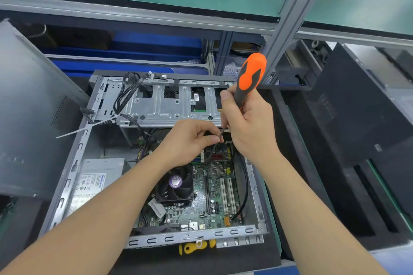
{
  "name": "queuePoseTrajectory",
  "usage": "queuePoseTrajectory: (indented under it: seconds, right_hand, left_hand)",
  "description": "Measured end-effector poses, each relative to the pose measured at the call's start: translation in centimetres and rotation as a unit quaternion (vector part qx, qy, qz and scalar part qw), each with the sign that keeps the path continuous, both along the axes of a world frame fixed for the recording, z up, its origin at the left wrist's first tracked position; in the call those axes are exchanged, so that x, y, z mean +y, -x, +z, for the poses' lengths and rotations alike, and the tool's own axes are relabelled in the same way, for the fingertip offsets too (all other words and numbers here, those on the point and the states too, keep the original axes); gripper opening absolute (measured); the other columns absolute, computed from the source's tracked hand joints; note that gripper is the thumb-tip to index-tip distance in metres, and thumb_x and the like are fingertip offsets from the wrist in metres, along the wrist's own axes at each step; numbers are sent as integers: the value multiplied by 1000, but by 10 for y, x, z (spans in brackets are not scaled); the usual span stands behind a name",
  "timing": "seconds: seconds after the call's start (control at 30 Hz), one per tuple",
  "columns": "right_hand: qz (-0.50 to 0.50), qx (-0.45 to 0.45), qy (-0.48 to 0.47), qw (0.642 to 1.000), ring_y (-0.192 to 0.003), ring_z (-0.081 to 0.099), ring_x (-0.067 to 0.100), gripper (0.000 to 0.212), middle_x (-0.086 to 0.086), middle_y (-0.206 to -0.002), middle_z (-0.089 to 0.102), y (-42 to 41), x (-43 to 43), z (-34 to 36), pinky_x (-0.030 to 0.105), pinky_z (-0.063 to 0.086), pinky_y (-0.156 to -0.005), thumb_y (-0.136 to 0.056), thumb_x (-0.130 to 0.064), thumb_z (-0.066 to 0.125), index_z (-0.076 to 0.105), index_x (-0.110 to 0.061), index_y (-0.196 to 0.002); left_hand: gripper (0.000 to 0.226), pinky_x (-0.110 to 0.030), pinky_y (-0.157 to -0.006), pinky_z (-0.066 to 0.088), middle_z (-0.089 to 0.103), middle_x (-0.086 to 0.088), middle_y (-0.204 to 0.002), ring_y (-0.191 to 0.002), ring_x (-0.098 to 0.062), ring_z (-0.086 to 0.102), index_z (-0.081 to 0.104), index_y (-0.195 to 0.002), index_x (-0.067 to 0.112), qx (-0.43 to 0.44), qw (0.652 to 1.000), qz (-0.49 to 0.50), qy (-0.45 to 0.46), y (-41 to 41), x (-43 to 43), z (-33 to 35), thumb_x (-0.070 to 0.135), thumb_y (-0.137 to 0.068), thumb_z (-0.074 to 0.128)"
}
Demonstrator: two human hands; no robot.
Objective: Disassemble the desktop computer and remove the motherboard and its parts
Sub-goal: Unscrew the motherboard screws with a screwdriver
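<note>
An open desktop case (67, 176) lies on its side in front of me. Inside it sits the green motherboard (202, 203) with a black CPU fan (175, 185) and white slots. My right hand (248, 123) grips an orange and black screwdriver (251, 76), tip pointing down at the board's far edge under the drive cage (165, 105). My left hand (190, 140) pinches the screwdriver's shaft near its tip, just above the board. The tip itself is hidden by my fingers.
A silver power supply (98, 178) fills the case's near left. Black cable bundles (125, 94) hang over the drive cage. A yellow tool (194, 246) lies just under the case's near rim. Dark panels (357, 105) stand at the left and right, and a grey post (290, 15) rises behind.
</note>
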State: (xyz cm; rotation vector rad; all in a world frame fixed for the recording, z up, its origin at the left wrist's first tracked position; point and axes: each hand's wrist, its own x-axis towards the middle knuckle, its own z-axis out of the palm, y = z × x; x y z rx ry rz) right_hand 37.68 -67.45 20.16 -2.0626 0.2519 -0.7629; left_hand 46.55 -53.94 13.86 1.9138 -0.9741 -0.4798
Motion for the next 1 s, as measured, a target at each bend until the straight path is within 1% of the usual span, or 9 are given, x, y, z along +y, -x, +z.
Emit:
queuePoseTrajectory:
  seconds: [0.23,0.37,0.5,0.6,0.7,0.77,0.83,0.93,1.0]
  right_hand:
    - [-3,9,5,1000,-54,56,17,20,6,-62,60,0,2,0,22,43,-53,-103,-36,53,54,-22,-89]
    - [14,25,4,1000,-55,56,17,20,5,-63,60,1,-1,2,23,45,-55,-102,-38,53,53,-24,-89]
    - [86,95,-30,991,-63,56,32,18,12,-71,61,1,-4,10,52,52,-62,-99,-43,58,54,-28,-91]
    - [85,136,-26,987,-63,58,34,21,12,-72,63,4,1,19,54,53,-63,-97,-49,59,57,-29,-90]
    - [42,173,66,982,-62,61,19,33,5,-66,62,9,3,35,39,53,-63,-94,-56,60,61,-26,-81]
    - [-1,138,133,981,-59,54,14,41,1,-59,55,11,4,57,29,43,-56,-91,-56,64,55,-22,-71]
    - [-46,109,186,975,-59,51,15,44,-1,-56,51,10,7,86,31,40,-52,-88,-61,62,49,-23,-72]
    - [-116,189,356,908,-62,48,24,43,-3,-64,46,2,12,123,29,30,-50,-89,-64,55,45,-25,-78]
    - [-124,274,408,862,-55,37,22,44,-2,-67,35,-5,18,136,27,23,-48,-95,-55,54,39,-20,-74]
  left_hand:
    - [20,-22,-51,25,29,9,-50,-50,-9,29,69,-83,45,-1,1000,-1,4,-1,0,-2,30,-96,72]
    - [18,-23,-52,21,28,9,-50,-50,-9,28,71,-85,45,0,1000,-6,10,-3,1,-4,31,-96,72]
    - [14,-23,-53,19,25,10,-54,-52,-8,25,76,-106,42,23,998,-27,52,-5,3,-3,34,-98,69]
    - [14,-21,-51,18,27,10,-54,-53,-8,25,77,-98,42,21,997,-33,70,-4,4,-2,32,-99,68]
    - [15,-23,-51,20,31,11,-51,-52,-8,27,79,-94,38,23,997,-31,60,-1,4,-1,30,-99,68]
    - [16,-23,-53,24,36,12,-50,-51,-7,30,79,-90,37,29,998,-34,52,1,4,0,28,-99,68]
    - [19,-16,-52,28,40,13,-48,-49,-6,32,78,-86,38,36,998,-31,46,5,4,1,27,-99,68]
    - [21,-16,-56,33,43,13,-49,-51,-5,35,78,-86,40,45,998,-22,31,8,3,2,28,-99,68]
    - [21,-17,-59,35,46,14,-50,-53,-4,38,78,-86,40,51,998,-16,22,10,2,3,29,-99,68]
